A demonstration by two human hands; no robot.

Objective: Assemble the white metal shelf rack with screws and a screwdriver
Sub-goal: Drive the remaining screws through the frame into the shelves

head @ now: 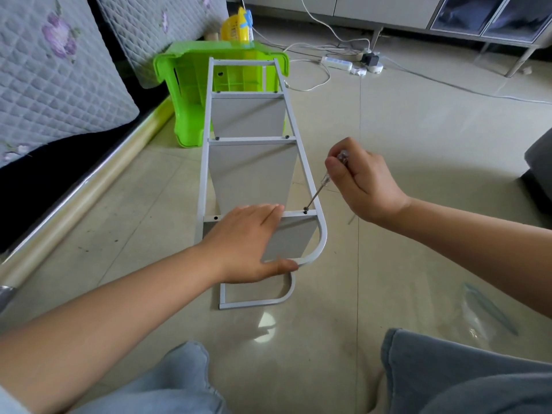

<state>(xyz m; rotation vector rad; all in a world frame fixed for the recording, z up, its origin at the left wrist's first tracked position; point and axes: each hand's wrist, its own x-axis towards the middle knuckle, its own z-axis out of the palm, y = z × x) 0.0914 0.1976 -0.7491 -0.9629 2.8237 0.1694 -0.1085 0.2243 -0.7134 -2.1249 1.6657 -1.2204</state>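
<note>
While the left hand presses flat on the rack lying along the floor, right hand fingers clamp the screwdriver, slanting down-left into the screw.

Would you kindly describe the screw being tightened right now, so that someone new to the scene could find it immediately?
Find the white shelf rack lying on the floor in front of the green plastic bin. On its nearest crossbar, by the curved corner, sits the screw. Unlike the others, it has the tip of the screwdriver on it, gripped by the right hand.
</note>
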